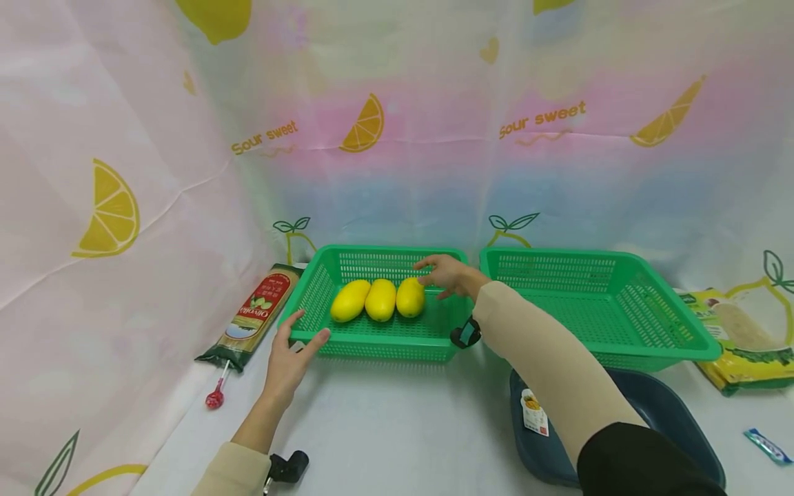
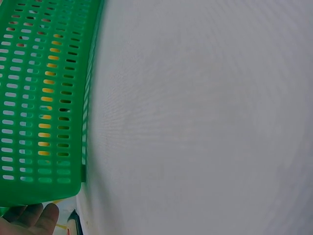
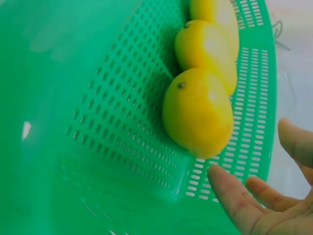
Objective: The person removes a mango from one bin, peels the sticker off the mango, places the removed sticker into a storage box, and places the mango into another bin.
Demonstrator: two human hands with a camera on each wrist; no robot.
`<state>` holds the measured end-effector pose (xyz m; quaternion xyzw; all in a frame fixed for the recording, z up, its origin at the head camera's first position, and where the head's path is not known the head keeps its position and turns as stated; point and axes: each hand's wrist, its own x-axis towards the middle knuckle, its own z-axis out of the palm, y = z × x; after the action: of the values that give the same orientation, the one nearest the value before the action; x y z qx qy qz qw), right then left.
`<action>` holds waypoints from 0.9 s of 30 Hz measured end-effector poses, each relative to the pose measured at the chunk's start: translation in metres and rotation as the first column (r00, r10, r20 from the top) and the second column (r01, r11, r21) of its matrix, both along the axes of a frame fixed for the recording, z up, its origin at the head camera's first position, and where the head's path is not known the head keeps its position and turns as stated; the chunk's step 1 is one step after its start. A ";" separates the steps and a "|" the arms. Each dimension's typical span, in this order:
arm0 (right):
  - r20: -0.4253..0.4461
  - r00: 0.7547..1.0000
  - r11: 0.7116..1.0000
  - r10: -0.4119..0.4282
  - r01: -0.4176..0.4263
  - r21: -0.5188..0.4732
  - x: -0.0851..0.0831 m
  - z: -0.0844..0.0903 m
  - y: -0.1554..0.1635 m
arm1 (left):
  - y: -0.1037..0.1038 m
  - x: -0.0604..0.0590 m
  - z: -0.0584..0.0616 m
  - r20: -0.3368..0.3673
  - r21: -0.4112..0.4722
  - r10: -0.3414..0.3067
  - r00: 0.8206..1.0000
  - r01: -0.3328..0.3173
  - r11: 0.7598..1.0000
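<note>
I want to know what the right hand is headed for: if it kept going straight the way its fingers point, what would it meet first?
Probably the nearest yellow fruit: the right hand, fingers open, hovers just beside it inside the left green basket. Depth is uncertain; it may pass slightly above.

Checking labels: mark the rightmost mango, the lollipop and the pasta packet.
rightmost mango (image 1: 410, 297), head view, middle of its skin
lollipop (image 1: 214, 399), head view, red candy head
pasta packet (image 1: 254, 313), head view, red label
</note>
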<state>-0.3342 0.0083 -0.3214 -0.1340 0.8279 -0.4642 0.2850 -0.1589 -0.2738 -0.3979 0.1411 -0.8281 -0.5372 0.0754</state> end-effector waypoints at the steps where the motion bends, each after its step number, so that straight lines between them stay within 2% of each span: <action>1: 0.003 1.000 1.000 -0.003 0.003 -0.001 0.001 0.001 0.000 | 0.000 0.000 0.000 0.003 -0.001 0.000 1.000 0.000 1.000; 10: 0.016 0.999 0.998 -0.038 0.039 -0.050 0.002 0.013 0.002 | -0.004 -0.005 0.003 0.006 -0.008 0.002 1.000 -0.002 1.000; 16: -0.019 0.999 0.997 -0.035 0.033 -0.068 0.005 0.019 0.012 | -0.006 -0.008 0.000 0.008 -0.006 0.003 1.000 -0.003 1.000; 27: -0.049 0.999 0.983 -0.022 0.012 -0.181 0.021 0.036 0.062 | -0.007 -0.010 0.005 0.014 0.001 0.007 1.000 -0.007 1.000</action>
<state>-0.3131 0.0708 -0.2859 -0.1640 0.7906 -0.5360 0.2465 -0.1691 -0.2810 -0.3929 0.1476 -0.8280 -0.5362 0.0714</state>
